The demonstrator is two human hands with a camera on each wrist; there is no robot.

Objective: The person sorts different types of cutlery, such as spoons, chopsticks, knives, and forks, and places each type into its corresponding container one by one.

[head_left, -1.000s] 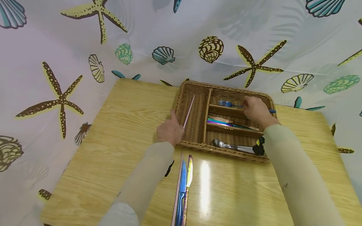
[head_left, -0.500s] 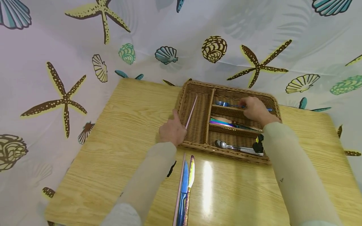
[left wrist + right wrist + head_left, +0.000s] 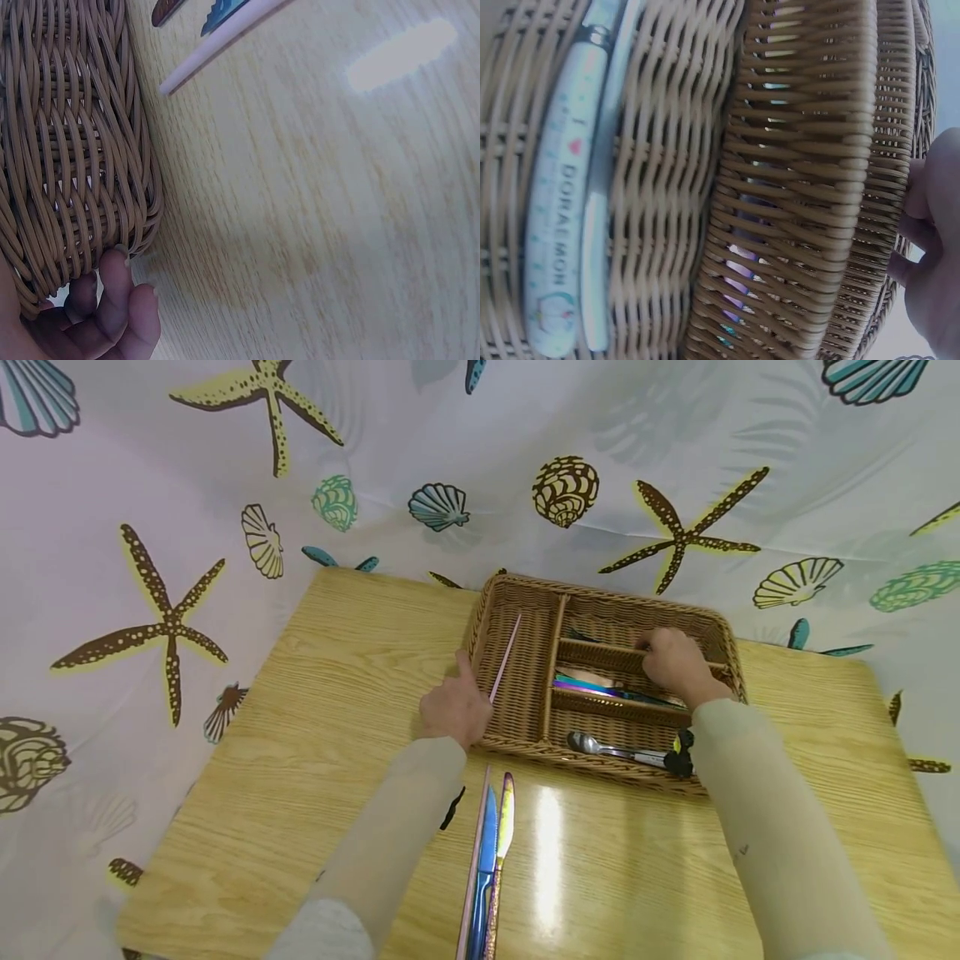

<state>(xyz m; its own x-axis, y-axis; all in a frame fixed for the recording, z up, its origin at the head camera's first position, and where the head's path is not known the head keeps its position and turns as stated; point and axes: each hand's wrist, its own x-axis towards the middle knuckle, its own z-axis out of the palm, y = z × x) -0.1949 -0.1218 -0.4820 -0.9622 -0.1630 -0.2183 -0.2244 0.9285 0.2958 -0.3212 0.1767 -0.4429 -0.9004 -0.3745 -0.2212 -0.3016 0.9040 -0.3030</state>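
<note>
Wicker tray (image 3: 600, 767) rests on the wooden table (image 3: 360, 668); the left hand (image 3: 455, 708) grips its left front corner; the right hand (image 3: 672, 664) is over the rear divider (image 3: 600, 647), whether holding anything I cannot tell.

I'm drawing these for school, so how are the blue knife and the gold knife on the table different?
The blue knife is blue all along; the gold knife has a yellow-gold blade and a pinkish, speckled handle. The blue knife's tip looks pointed, while the gold knife's is rounded. Both lie side by side on the table, blades toward the basket.
</note>
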